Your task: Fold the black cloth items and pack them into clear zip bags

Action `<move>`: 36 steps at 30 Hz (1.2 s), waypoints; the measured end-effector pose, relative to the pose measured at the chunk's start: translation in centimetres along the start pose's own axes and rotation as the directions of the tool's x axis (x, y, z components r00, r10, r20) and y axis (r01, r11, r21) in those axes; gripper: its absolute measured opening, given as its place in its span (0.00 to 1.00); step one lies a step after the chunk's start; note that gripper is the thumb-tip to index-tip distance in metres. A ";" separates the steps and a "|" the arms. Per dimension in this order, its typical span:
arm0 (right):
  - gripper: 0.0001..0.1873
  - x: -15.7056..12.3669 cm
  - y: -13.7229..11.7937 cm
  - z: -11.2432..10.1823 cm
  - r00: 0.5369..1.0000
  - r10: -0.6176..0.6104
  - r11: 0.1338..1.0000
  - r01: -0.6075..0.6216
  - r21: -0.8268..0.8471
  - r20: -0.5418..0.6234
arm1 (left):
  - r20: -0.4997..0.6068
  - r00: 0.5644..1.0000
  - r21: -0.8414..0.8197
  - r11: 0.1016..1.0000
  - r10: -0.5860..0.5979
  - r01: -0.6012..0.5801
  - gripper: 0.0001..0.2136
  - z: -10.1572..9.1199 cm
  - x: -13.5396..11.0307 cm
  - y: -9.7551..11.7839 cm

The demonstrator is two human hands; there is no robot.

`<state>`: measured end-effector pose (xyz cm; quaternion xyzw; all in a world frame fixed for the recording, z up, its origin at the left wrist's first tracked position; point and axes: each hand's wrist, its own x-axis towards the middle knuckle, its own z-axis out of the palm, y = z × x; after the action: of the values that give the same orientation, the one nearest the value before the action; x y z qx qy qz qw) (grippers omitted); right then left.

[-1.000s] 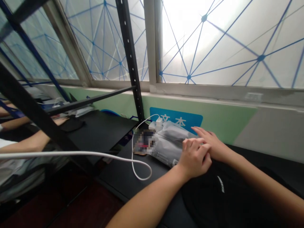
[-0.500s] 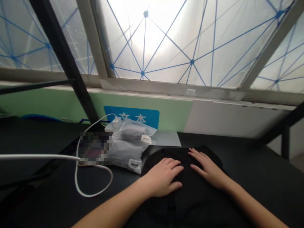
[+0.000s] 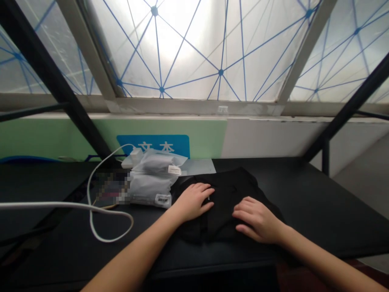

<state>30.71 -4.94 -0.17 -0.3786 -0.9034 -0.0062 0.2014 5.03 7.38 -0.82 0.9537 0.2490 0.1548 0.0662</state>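
A black piece of cloth [image 3: 225,194], perhaps a folded garment or a soft bag, lies on the black desk. My left hand [image 3: 194,202] rests on its left part, palm down, with fingers stretched forward and the thumb apart. On the right part, closer to the front, lies my right hand [image 3: 258,221]. Its fingers are slightly bent over the fabric, with the thumb a little apart and no cloth visibly pinched. The far edge of the cloth looks uneven, and dark fabric on the dark desk makes its outline hard to follow.
Grey plastic packages [image 3: 152,186] with labels lie left of the cloth. A white cable [image 3: 111,239] loops beside them, near a white plug [image 3: 136,154]. Behind stand a green-and-white panel and a frosted window [image 3: 194,52]. Black metal posts [image 3: 322,138] rise at both sides.
My view has shifted, and the desk's front edge now shows. My right hand has drawn back toward me over the cloth, its fingers more bent. The cloth's far edge has changed shape.
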 end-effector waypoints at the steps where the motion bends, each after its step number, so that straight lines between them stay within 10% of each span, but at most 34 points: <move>1: 0.16 -0.6 -0.8 -0.1 1.000 0.005 1.000 -0.005 -0.002 0.021 | -0.006 1.000 0.042 0.999 -0.004 0.005 0.17 -0.4 -0.1 0.4; 6: 0.13 -2.8 -2.1 0.4 0.996 0.091 0.994 -0.091 -0.063 -0.006 | 0.016 1.000 0.006 1.000 -0.008 0.008 0.07 -2.6 -2.1 3.7; 11: 0.16 -3.0 -1.9 1.3 0.993 0.097 0.986 -0.104 -0.129 -0.063 | 0.127 0.992 -0.117 0.993 0.008 0.006 0.18 -3.3 -6.1 6.1; 21: 0.19 -5.9 -1.5 0.3 0.952 0.280 0.940 -0.298 -0.165 -0.124 | -0.276 0.937 -0.209 0.964 -0.217 0.161 0.10 -1.0 -10.4 4.6; 30: 0.19 -9.2 -2.2 -1.0 0.831 0.417 0.867 -0.485 -0.113 -0.369 | -0.389 0.847 -0.372 0.903 -0.361 0.214 0.11 -2.0 -9.6 5.1; 36: 0.13 -5.8 -0.5 -7.0 0.876 0.474 0.878 -0.478 -0.030 -0.085 | -0.244 0.872 -0.500 0.825 -0.424 0.261 0.15 -4.4 -7.9 5.1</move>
<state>36.59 -10.36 4.22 -0.5935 -0.7739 0.0067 0.2209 -0.66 -0.78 2.26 0.8077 0.3836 0.3583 0.2683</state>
